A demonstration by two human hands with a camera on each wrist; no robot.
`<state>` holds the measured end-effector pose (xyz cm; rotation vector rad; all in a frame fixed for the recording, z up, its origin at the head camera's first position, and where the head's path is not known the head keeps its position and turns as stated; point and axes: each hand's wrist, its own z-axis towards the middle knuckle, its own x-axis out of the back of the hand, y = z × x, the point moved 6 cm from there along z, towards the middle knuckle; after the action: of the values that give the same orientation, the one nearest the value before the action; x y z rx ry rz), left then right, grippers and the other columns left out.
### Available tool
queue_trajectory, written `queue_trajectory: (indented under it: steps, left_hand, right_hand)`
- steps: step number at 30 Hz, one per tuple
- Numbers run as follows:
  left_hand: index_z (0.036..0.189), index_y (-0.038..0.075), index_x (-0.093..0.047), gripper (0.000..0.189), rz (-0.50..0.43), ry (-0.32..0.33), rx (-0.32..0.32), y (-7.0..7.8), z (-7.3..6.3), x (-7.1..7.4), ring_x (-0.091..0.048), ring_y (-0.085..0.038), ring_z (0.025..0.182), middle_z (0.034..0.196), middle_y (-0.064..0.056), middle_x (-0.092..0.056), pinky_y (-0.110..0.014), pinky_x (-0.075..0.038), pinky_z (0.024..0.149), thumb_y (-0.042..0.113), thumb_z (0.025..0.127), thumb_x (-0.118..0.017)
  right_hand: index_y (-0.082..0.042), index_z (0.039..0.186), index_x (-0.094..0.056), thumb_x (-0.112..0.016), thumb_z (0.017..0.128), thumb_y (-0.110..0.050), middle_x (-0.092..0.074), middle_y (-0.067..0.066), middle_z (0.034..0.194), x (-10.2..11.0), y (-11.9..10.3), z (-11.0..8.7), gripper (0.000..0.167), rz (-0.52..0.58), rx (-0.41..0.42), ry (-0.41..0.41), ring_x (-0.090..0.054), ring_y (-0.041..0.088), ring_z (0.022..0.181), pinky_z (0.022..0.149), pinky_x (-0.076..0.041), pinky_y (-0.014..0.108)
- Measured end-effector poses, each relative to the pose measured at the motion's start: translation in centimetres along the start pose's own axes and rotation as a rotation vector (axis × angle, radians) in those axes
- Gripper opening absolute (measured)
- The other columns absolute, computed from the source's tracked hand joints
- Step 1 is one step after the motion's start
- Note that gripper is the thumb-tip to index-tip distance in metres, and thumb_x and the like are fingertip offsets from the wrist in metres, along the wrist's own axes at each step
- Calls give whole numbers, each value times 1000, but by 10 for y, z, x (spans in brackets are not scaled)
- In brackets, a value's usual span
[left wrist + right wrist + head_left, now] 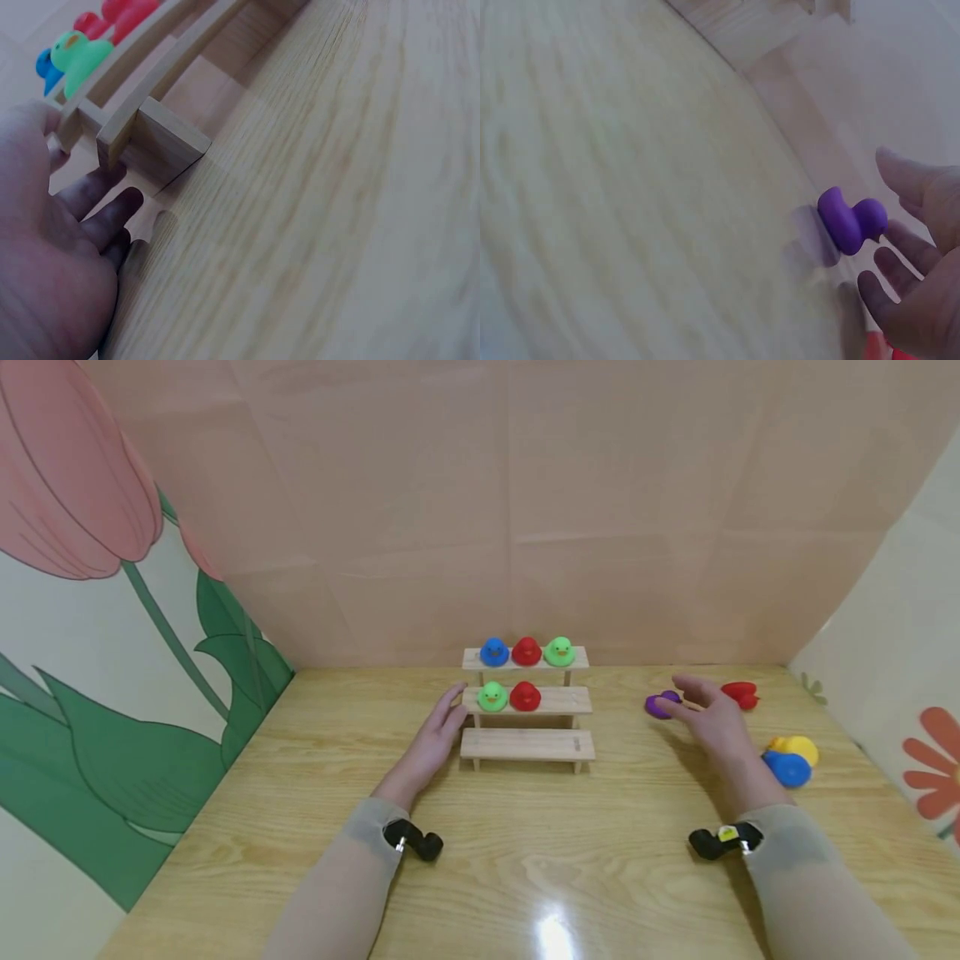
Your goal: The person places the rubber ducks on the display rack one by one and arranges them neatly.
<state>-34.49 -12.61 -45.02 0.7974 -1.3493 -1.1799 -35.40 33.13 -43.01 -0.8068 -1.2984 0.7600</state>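
Judging by the rack (510, 753), you look a little past halfway in setting out the ducks: five stand on it and four are off it. Its top tier (471, 658) holds a blue duck (494, 652) at left, a red duck (527, 652) at centre and a green duck (560, 652) at right. Its middle tier (567, 698) carries a second green duck (492, 697) at left and a second red duck (525, 697) at centre, with none at the right end; the bottom tier (517, 739) carries none. Your left hand (431, 739) is at the rack's left end, fingers loosely extended, seeming to touch the middle tier's end rather than wrap round it. Your right hand (712, 722) is well to the rack's right, unclenched, thumb and fingers spread beside the purple duck (844, 221) without gripping it. That duck is on the worktop (570, 835), right of the rack, the nearest loose one to it. Also left are a third red duck (738, 695), farther to the rack's right, and a yellow duck (804, 749) and second blue duck (787, 769), farther right again, roughly level with the rack's front.
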Motion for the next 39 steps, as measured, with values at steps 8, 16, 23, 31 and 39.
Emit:
queue_trajectory:
  steps: [8, 16, 23, 31, 39]
  left_hand:
    - [175, 37, -32, 61, -19, -3, 3, 0, 0, 0, -21, -34, 166, 181, -3, -26, -63, -18, 132, 56, 118, -43]
    - [173, 41, -34, 58, -23, -2, -9, 0, 0, 0, -22, -33, 166, 181, -3, -28, -61, -18, 133, 55, 118, -44]
    - [173, 41, -33, 58, -23, -4, -10, 2, -1, 0, -22, -32, 166, 180, -2, -28, -61, -18, 133, 55, 118, -44]
    - [173, 39, -34, 57, -36, -8, -9, 3, -1, -1, -26, -32, 165, 180, -3, -29, -60, -19, 133, 54, 119, -44]
    - [173, 39, -34, 58, -32, -6, -13, 2, -1, 0, -26, -33, 165, 180, -3, -29, -60, -19, 133, 55, 118, -44]
  right_hand:
    - [-8, 172, -37, -74, 106, -52, -46, 27, 166, -4, 7, 1, 87, 14, -2, -30, -43, 51, 151, 121, -37, 70]
    - [-9, 172, -36, -74, 105, -52, -48, 27, 165, -5, 11, 2, 88, -17, 11, -44, -44, 50, 150, 121, -38, 68]
    - [-9, 171, -41, -75, 105, -50, -53, 25, 158, -4, 10, -2, 84, -26, 23, -27, -49, 45, 141, 99, -46, 31]
    - [-10, 168, -45, -76, 105, -48, -56, 25, 153, -6, 10, -2, 80, -70, 31, -54, -51, 45, 137, 95, -44, 29]
    - [-6, 166, -47, -78, 106, -38, -58, 26, 150, -8, 6, -2, 74, -87, 100, -95, -54, 42, 130, 92, -45, 21]
